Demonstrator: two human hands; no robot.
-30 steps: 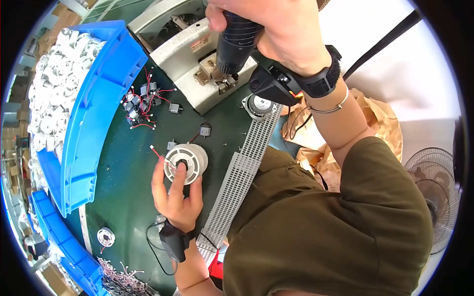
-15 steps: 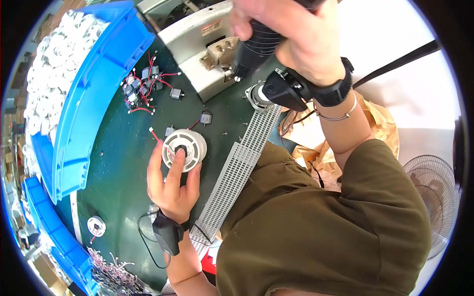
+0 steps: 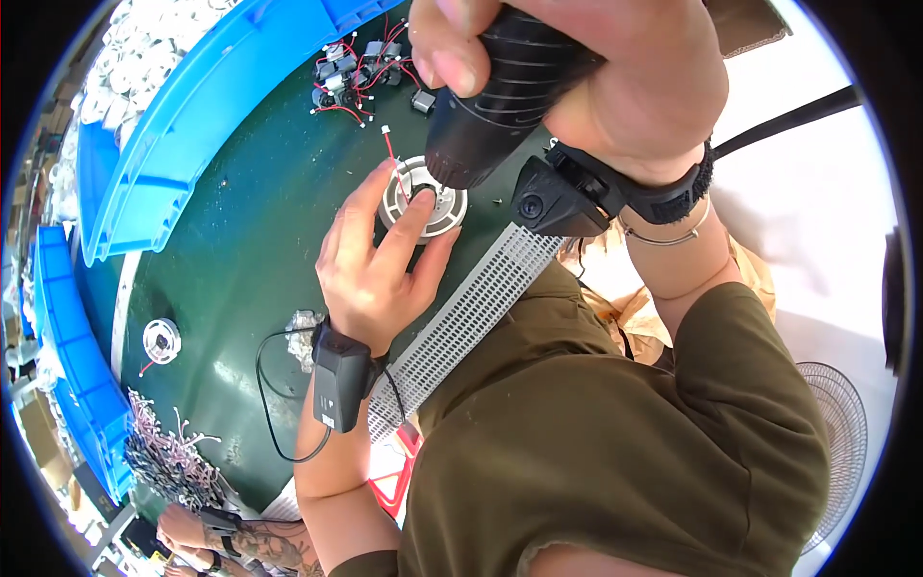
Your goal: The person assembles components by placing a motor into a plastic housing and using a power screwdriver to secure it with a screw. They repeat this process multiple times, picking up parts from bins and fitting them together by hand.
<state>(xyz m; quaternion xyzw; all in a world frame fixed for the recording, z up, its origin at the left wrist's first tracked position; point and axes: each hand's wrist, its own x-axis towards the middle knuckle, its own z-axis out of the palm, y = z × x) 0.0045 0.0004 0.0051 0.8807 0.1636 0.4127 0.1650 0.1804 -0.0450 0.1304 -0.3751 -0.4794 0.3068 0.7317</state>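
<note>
My left hand steadies a round white plastic housing on the green bench. Its thumb and outer fingers grip the rim, and a fingertip presses on the dark part at the centre. A red wire with a small white connector sticks up past the fingers. My right hand is wrapped around a black electric screwdriver. The screwdriver's nose points down over the housing's right side. Its bit is hidden, so I cannot tell whether it touches a screw.
Small motors with red wires lie in a heap beyond the housing. A blue bin of white parts stands at far left. Another white disc, a wire bundle and a perforated strip lie nearby. A co-worker's hand shows lower left.
The screwdriver in my right hand has come down and left, from beside the metal fixture to over the housing. My view has shifted; my left hand still grips the housing.
</note>
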